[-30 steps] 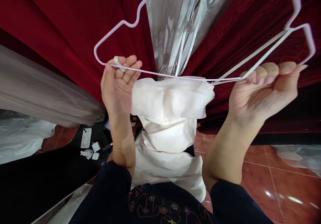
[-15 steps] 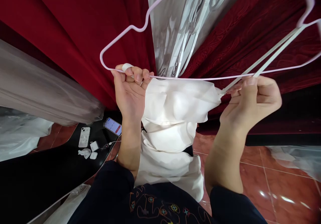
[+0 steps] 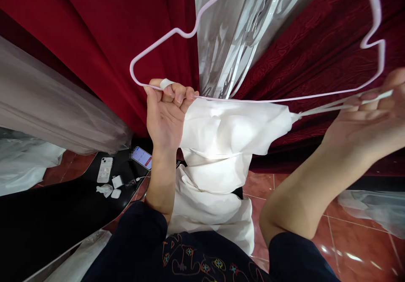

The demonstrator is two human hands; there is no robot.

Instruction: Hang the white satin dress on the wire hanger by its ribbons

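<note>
A pale pink hanger (image 3: 272, 101) spans the view, its lower bar level in front of me. My left hand (image 3: 169, 113) is closed around the left end of that bar, and a white band crosses one finger; whether it is a strap or tape I cannot tell. Below the bar hangs a white dress (image 3: 234, 130), its cloth falling in folds towards my lap. From the dress's right corner, thin white straps (image 3: 322, 108) run taut to the right. My right hand (image 3: 373, 113) grips them beyond the hanger's right end, partly cut off by the frame edge.
Dark red curtains (image 3: 126, 41) and sheer grey fabric (image 3: 218, 29) hang close in front. On a black surface (image 3: 47, 218) at lower left lie a white phone (image 3: 105, 170), a lit phone (image 3: 141, 157) and a white charger (image 3: 117, 181). Red tiles (image 3: 357, 235) cover the floor.
My right hand has moved right and up, drawing the straps off the hanger's right side and out past its end. The hanger has tilted slightly. My left hand keeps its grip.
</note>
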